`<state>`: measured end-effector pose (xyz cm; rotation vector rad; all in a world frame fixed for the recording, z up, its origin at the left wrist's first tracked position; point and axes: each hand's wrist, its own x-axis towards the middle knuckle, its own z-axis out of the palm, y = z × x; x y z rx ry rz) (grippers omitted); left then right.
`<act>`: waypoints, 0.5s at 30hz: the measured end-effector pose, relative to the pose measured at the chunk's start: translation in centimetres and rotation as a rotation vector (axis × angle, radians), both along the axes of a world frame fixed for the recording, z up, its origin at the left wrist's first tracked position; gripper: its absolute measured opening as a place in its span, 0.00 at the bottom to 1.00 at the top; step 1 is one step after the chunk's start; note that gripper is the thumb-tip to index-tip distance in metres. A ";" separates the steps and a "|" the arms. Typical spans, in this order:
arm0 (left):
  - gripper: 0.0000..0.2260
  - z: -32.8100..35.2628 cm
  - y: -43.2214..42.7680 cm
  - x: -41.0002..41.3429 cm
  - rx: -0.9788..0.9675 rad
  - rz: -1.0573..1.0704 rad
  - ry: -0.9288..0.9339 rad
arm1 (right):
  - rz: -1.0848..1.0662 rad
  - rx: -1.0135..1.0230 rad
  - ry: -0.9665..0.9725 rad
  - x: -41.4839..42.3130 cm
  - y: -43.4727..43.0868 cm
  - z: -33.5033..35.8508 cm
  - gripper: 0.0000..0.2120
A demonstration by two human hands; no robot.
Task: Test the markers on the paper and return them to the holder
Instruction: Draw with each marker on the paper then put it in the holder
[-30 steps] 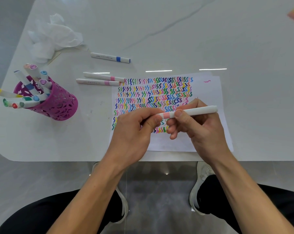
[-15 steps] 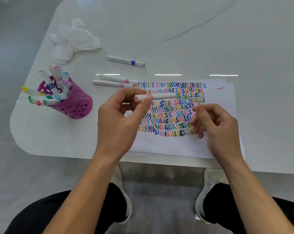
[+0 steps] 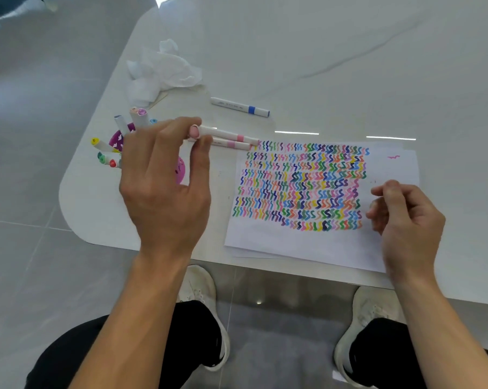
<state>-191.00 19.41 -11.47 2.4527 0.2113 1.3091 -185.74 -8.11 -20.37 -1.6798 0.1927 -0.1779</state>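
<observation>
Left hand point(image 3: 164, 189), pinching a marker point(image 3: 194, 132), has swung from the paper point(image 3: 293, 248) to over the holder point(image 3: 180, 172) at left, while right hand point(image 3: 405, 217) hangs empty, loosely curled.

Left hand point(image 3: 164, 189), extended far-left, pinches a marker point(image 3: 194, 132) between thumb and forefinger; right hand point(image 3: 405, 217) loosely curled, idle.

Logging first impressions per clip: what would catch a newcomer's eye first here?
The paper at centre right, packed with rows of multicoloured squiggles. Left of it, the left hand pinches a pink-ended marker beside the purple holder crammed with markers.
</observation>
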 end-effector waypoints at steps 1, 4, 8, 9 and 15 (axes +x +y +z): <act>0.09 0.1 0.1 -0.1 -0.002 0.014 -0.007 | 0.004 -0.018 -0.007 0.0 0.1 -0.1 0.13; 0.10 0.5 0.6 -0.3 -0.021 0.042 -0.036 | 0.027 -0.085 -0.034 -0.1 0.3 -0.6 0.12; 0.11 1.1 1.4 -0.9 -0.067 0.100 -0.049 | 0.049 -0.162 -0.048 -0.2 0.2 -1.3 0.14; 0.11 1.2 1.6 -1.0 -0.075 0.116 -0.046 | 0.049 -0.169 -0.048 -0.2 0.1 -1.4 0.15; 0.11 0.7 2.8 -1.0 -0.155 0.184 0.012 | 0.043 -0.176 -0.060 0.0 0.2 -1.5 0.13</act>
